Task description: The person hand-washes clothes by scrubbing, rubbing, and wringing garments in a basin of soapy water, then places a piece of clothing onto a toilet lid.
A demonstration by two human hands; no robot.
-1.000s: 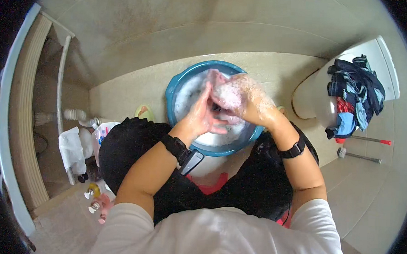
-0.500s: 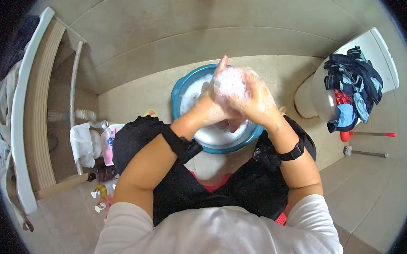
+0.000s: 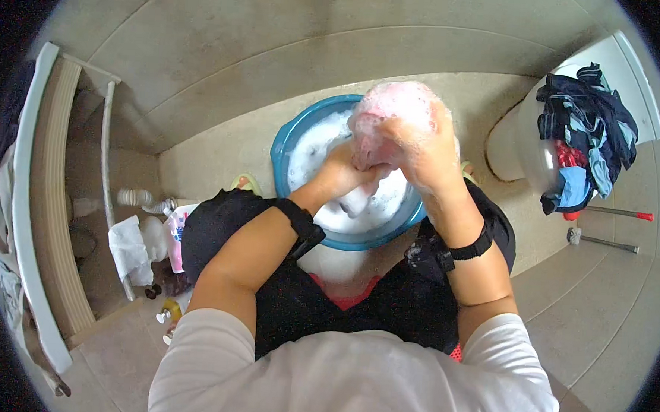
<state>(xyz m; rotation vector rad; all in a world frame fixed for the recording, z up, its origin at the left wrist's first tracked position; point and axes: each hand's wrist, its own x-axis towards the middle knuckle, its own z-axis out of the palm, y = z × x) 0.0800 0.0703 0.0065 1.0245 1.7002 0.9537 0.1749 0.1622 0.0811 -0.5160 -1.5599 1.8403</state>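
A pink cloth [image 3: 391, 116], bunched up and thick with white foam, is above the far right part of a blue basin [image 3: 279, 157]. My right hand [image 3: 428, 157] wraps round its right side, the fingers sunk in suds. My left hand [image 3: 341, 173] is closed on the cloth's lower end, close to the right palm; some of its fingertips are hidden. White soapy water [image 3: 314, 149] fills the basin, which stands on the floor between my knees. What lies under the foam cannot be made out.
Dark and light blue clothes [image 3: 587, 137] lie heaped on a white toilet [image 3: 509, 141] at right. Two long-handled brushes [image 3: 604, 241] are beside it. At left are a washbasin's white edge [image 3: 29, 183], a pink-and-white packet [image 3: 177, 235] and a pump bottle [image 3: 168, 309].
The cloth has risen a little and moved to the right with my right hand, and more of its pink shows. My left hand has shifted lower on it.
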